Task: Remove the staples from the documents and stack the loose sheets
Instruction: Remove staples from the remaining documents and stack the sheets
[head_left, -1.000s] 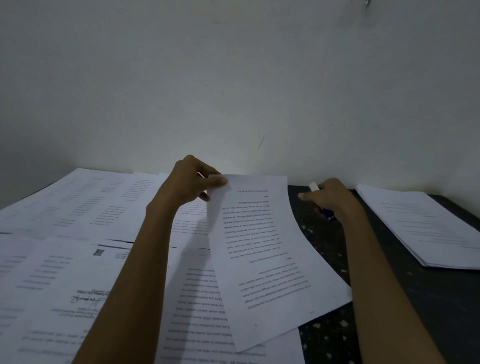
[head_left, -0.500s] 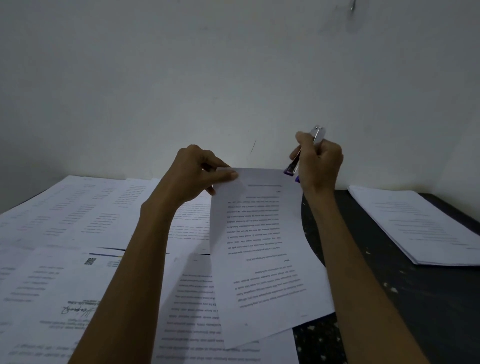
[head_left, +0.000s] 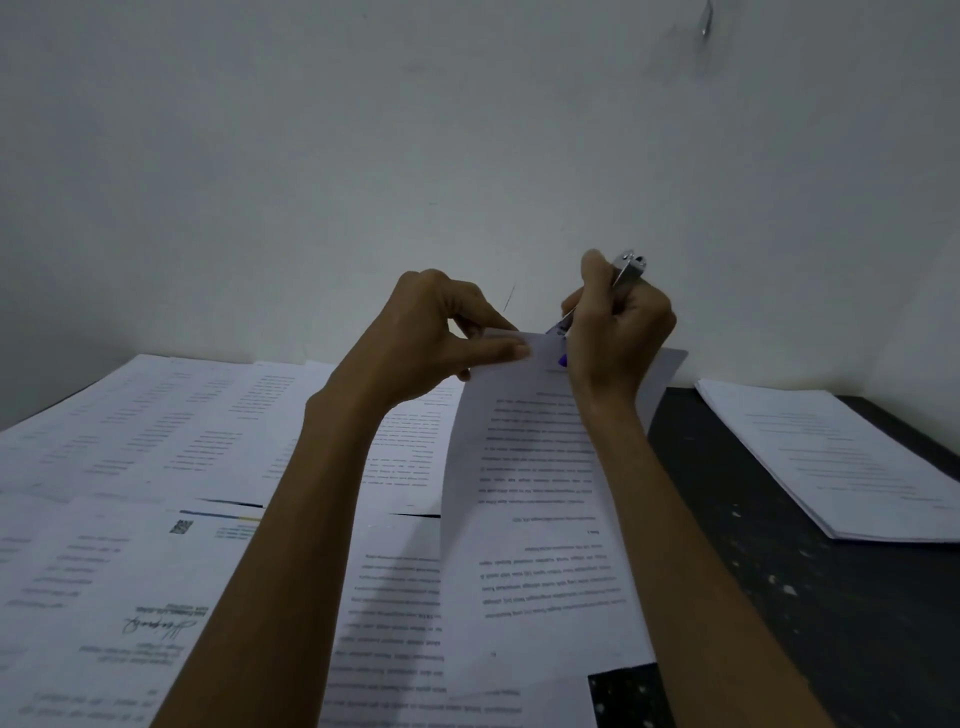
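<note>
— While loose printed white sheets (head_left: 156, 441) cover the lower left, what does the left hand (head_left: 436, 338) do?
— It pinches the top corner of the raised white printed document (head_left: 535, 493) at centre frame.
— And the right hand (head_left: 618, 332)?
— It grips a silver-and-purple staple remover (head_left: 628, 267), tip at that corner. A neat white paper stack (head_left: 831, 457) lies at right on the dark speckled table (head_left: 779, 597).

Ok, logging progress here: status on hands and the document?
Left hand pinches document far corner, held up. Right hand grips metal tool at that corner. Nothing in the way.
</note>
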